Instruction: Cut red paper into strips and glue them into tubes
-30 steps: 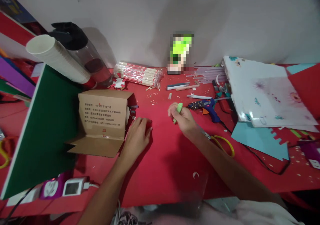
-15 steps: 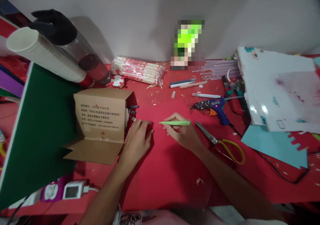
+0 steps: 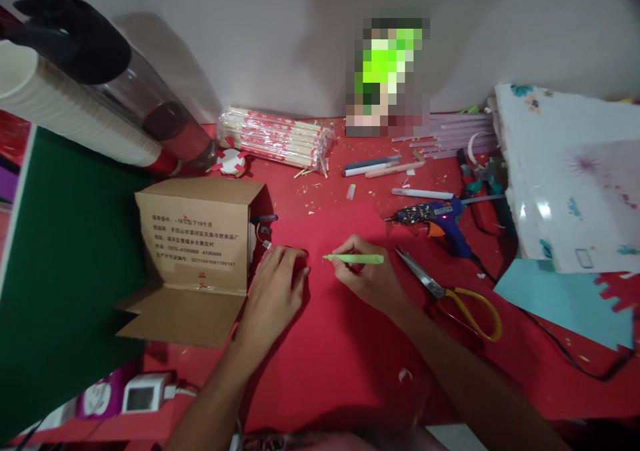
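My right hand (image 3: 367, 277) grips a light green pen (image 3: 357, 259), its tip pointing left over a sheet of red paper (image 3: 320, 357). Flat on the paper's left part rests my left hand (image 3: 276, 284), fingers stretched out and holding nothing. Whether the pen tip touches the paper I cannot tell. Just left of that hand stands an open cardboard box (image 3: 195, 237) with printed text. Scissors with yellow handles (image 3: 450, 294) lie right of my right hand. Beyond them is a blue glue gun (image 3: 435, 221), its nozzle pointing left.
Wrapped wooden sticks (image 3: 275, 137) lie along the wall, with pens (image 3: 373, 166) nearby. On the left are a green board (image 3: 75, 257), stacked paper cups (image 3: 90, 117) and a dark-lidded bottle (image 3: 150, 104). A white foam board (image 3: 575, 177) overlaps light blue paper (image 3: 565, 297) at right.
The view has shifted a little closer, so things sit slightly further outward. The pen, still in my right hand, sits slightly lower in view. My left hand stays on the paper.
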Tool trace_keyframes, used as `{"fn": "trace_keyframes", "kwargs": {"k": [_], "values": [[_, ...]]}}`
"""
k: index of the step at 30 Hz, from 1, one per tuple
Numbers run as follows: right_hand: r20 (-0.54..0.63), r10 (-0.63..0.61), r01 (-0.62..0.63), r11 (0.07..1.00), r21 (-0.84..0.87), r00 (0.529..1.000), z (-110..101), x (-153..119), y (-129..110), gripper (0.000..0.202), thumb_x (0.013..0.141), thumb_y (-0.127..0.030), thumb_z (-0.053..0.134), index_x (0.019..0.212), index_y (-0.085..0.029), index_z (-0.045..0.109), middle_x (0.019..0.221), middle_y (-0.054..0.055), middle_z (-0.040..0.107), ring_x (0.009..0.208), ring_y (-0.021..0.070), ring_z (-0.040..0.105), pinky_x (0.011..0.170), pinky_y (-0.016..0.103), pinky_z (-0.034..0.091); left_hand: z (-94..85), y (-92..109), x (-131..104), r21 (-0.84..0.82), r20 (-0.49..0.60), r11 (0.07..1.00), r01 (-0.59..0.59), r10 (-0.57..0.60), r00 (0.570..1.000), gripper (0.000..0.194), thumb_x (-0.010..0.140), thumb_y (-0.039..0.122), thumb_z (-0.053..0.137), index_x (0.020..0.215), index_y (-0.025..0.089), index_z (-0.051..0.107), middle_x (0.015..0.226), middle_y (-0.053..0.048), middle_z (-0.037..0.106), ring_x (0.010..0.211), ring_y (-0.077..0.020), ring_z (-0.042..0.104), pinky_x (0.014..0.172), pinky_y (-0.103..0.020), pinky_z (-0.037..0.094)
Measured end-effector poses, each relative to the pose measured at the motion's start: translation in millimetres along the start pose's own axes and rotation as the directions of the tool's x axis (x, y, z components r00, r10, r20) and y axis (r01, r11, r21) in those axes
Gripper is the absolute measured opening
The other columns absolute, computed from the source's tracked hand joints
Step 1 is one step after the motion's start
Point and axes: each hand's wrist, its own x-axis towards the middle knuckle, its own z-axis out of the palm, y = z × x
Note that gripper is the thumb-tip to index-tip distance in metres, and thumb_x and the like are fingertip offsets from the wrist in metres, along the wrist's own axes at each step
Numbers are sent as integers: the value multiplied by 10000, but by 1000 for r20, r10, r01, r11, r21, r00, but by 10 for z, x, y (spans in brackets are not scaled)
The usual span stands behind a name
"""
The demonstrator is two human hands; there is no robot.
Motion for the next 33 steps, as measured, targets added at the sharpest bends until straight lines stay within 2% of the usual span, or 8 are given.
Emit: {"fn": "trace_keyframes", "kwargs": {"k": [17,33], "values": [[-1,-22,22,999,-35,1000,17,9,21,59,819,-232,657,820,-257,604,657,-34,658,553,131,564,551,250,436,-7,2,5,2,9,1000,4,-4,1000,136,969,177,590,1094,231,602,1063,-66,671,1034,-247,626,931,-402,499],[13,5,-5,1000,-17,1000,2,27,-15,56,793,-242,654,796,-248,599,642,-36,671,549,135,575,543,246,417,9,-8,-7,1,-9,1000,-14,14,1000,134,967,169,601,1093,215,597,1067,-74,664,1036,-255,626,935,-410,496]]}}
